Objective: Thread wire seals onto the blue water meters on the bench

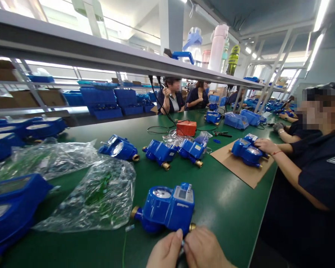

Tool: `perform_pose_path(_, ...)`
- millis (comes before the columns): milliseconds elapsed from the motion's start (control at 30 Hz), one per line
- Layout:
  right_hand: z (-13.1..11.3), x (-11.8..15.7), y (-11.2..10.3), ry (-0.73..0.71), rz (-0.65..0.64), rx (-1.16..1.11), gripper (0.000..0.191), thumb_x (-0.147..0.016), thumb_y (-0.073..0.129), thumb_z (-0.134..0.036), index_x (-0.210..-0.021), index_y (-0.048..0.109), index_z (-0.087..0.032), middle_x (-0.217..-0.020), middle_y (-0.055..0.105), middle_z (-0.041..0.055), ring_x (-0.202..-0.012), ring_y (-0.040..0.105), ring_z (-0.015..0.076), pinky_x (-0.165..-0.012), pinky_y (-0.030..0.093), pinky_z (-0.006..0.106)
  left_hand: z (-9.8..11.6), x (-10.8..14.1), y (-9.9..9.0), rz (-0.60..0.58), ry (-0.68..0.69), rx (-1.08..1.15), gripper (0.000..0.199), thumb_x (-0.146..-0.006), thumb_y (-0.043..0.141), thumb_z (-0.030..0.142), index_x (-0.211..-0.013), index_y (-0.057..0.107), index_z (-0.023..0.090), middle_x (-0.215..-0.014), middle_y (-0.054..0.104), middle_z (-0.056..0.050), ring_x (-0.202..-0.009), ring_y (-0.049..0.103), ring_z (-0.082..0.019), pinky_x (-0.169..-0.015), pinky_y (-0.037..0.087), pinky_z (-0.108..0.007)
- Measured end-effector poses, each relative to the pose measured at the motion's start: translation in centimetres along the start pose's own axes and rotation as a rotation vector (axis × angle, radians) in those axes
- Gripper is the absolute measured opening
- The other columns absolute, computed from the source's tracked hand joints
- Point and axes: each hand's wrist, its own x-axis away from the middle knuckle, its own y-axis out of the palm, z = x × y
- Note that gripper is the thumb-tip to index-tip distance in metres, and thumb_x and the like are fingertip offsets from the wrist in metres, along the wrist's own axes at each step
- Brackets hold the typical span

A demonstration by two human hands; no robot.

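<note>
My left hand (165, 250) and my right hand (203, 248) meet at the bottom of the head view, fingers pinched together. Between the fingertips shows a small pale piece (182, 245), mostly hidden, whose kind I cannot make out. Just beyond my hands lies a blue water meter (167, 208) with brass threaded ends, a round dial and a rectangular display; my right fingers are close to its near brass end. Left of it, a thin green wire (124, 247) with a small clear tag (130, 227) lies on the green table (223, 216).
Clear plastic bags (108, 197) with green wire inside lie left, beside more blue meters (11, 208). Several meters (159, 152) stand farther back near an orange box (186, 127). At right a co-worker's hand (264, 145) touches a meter on cardboard (251, 176). A shelf (123, 61) crosses overhead.
</note>
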Motion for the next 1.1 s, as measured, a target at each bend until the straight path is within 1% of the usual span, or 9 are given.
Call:
perform_pose_path(133, -1.0, 0.2, -0.7, 0.557, -0.194, -0.584, 0.026, -0.091, 0.035, -0.028, -0.072, 0.049, -0.018, -0.064, 0.053, 0.0009, -0.058, 0.047, 0.0116, -0.055, 0.032, 0.024, 0.8, 0.5, 0.7, 0.055, 0.032, -0.12, 0.041, -0.086, 0.037, 0.048, -0.069, 0.057, 0.017, -0.073, 0.062, -0.004, -0.07, 0.055, -0.018, -0.068, 0.043, -0.026)
perform_pose_path(267, -2.1, -0.2, -0.5, 1.173, -0.091, -1.217, 0.028, -0.081, 0.046, -0.038, -0.062, 0.044, -0.018, -0.049, 0.035, -0.0062, -0.043, 0.027, 0.0062, -0.042, 0.02, 0.02, 1.1, 0.5, 1.3, 0.098, 0.032, -0.197, 0.042, -0.087, 0.035, 0.046, -0.063, 0.054, 0.018, -0.065, 0.059, -0.002, -0.063, 0.053, -0.017, -0.062, 0.041, -0.025)
perform_pose_path(433, -2.8, -1.4, -1.0, 1.528, -0.08, -1.518, 0.023, -0.076, 0.042, -0.034, -0.058, 0.039, -0.019, -0.037, 0.021, -0.0113, -0.033, 0.011, 0.0037, -0.036, 0.008, 0.019, 0.8, 0.5, 1.5, 0.132, 0.014, -0.238, 0.041, -0.088, 0.035, 0.047, -0.063, 0.052, 0.018, -0.065, 0.057, -0.001, -0.062, 0.052, -0.016, -0.06, 0.039, -0.025)
perform_pose_path(533, -2.8, -1.6, -1.4, 1.551, -0.089, -1.608, 0.022, -0.076, 0.043, -0.031, -0.058, 0.042, -0.018, -0.035, 0.024, -0.011, -0.031, 0.013, 0.0031, -0.036, 0.009, 0.018, 0.5, 0.4, 1.4, 0.109, 0.003, -0.161, 0.043, -0.088, 0.035, 0.05, -0.062, 0.049, 0.018, -0.062, 0.054, 0.001, -0.06, 0.049, -0.014, -0.057, 0.037, -0.024)
perform_pose_path(667, -2.6, -0.6, -1.4, 1.345, -0.086, -1.532, 0.027, -0.078, 0.05, -0.038, -0.062, 0.047, -0.016, -0.037, 0.032, -0.0091, -0.031, 0.019, 0.003, -0.036, 0.014, 0.018, 0.2, 0.2, 0.8, 0.082, -0.05, -0.073, 0.051, -0.088, 0.029, 0.055, -0.055, 0.043, 0.018, -0.052, 0.043, 0.004, -0.051, 0.039, -0.011, -0.05, 0.032, -0.023)
perform_pose_path(800, -1.5, 0.9, -1.6, 1.22, -0.074, -1.311, 0.037, -0.084, 0.045, -0.046, -0.064, 0.049, -0.015, -0.041, 0.035, -0.0074, -0.036, 0.026, 0.0042, -0.038, 0.019, 0.018, 0.2, 0.1, -0.7, 0.157, -0.038, -0.285, 0.054, -0.092, 0.021, 0.049, -0.056, 0.048, 0.019, -0.053, 0.045, 0.002, -0.053, 0.044, -0.014, -0.053, 0.034, -0.025)
perform_pose_path(867, -0.2, 1.4, -1.9, 1.179, -0.004, -1.171, 0.037, -0.086, 0.043, -0.048, -0.07, 0.051, -0.015, -0.046, 0.037, -0.0067, -0.04, 0.03, 0.0052, -0.041, 0.024, 0.017, 0.3, 0.3, -1.3, 0.34, 0.076, -0.471, 0.044, -0.091, 0.027, 0.045, -0.063, 0.049, 0.019, -0.06, 0.049, 0.0, -0.06, 0.048, -0.016, -0.058, 0.037, -0.027)
perform_pose_path(967, 2.4, 1.7, -2.4, 1.102, 0.144, -0.965, 0.036, -0.089, 0.039, -0.049, -0.081, 0.053, -0.016, -0.06, 0.045, -0.0035, -0.052, 0.041, 0.0077, -0.05, 0.035, 0.019, 0.7, 0.5, -1.1, 0.611, 0.444, -0.717, 0.026, -0.084, 0.047, 0.042, -0.086, 0.052, 0.017, -0.091, 0.052, -0.008, -0.088, 0.051, -0.024, -0.077, 0.043, -0.036)
perform_pose_path(1100, 4.9, 2.1, -2.4, 1.003, 0.184, -0.745, 0.032, -0.092, 0.034, -0.045, -0.096, 0.051, -0.018, -0.079, 0.054, 0.0008, -0.07, 0.052, 0.012, -0.067, 0.043, 0.025, 2.3, 0.0, 1.4, 0.635, 0.655, -0.944, 0.057, -0.072, 0.066, 0.041, -0.118, 0.043, 0.015, -0.137, 0.023, -0.022, -0.127, 0.026, -0.039, -0.1, 0.029, -0.054)
